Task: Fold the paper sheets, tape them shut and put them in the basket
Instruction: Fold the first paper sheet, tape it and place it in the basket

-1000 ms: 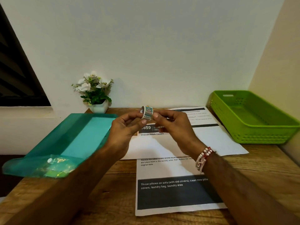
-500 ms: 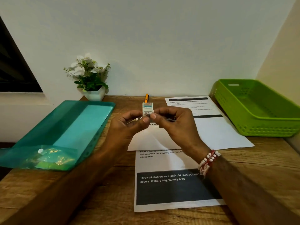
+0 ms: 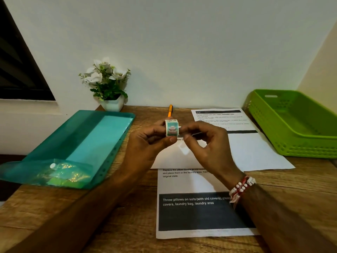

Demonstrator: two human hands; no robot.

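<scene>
The left hand (image 3: 151, 143) grips the tape roll (image 3: 171, 129) above the desk. The right hand (image 3: 207, 145) pinches at the roll's right edge, apparently seeking the free end. The paper sheets (image 3: 191, 185) lie underneath, none in the basket (image 3: 264, 128) at far right. A hasty pull could tear the strip short or let it curl onto itself.

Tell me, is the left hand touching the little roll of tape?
Touching. The head view shows the left hand pinching the tape roll, with its thumb pressed against the roll's lower edge and its fingers over the top.
</scene>
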